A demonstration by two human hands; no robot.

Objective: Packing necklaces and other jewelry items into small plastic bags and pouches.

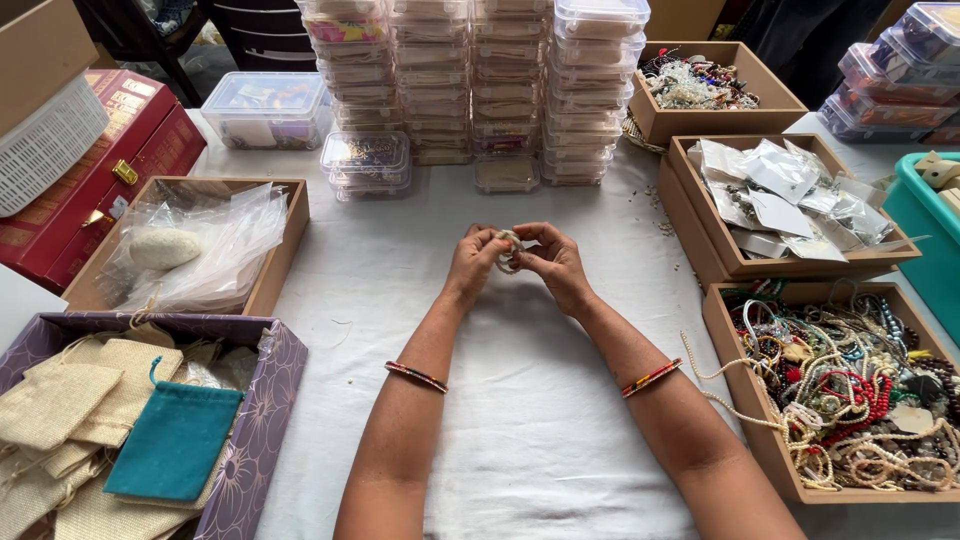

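Note:
My left hand [478, 258] and my right hand [556, 262] meet over the middle of the white cloth. Both pinch one small pale beaded bracelet [509, 250] between their fingertips, held just above the table [520, 400]. Much of the bracelet is hidden by my fingers. Each wrist wears a thin red and orange bangle.
Stacks of clear plastic boxes [470, 80] stand behind my hands. At right, a brown box of tangled bead necklaces [850, 390], another of small clear packets [790, 200], a third of beads [700, 85]. At left, a purple box of cloth pouches [120, 430] and a box with plastic bags [190, 245].

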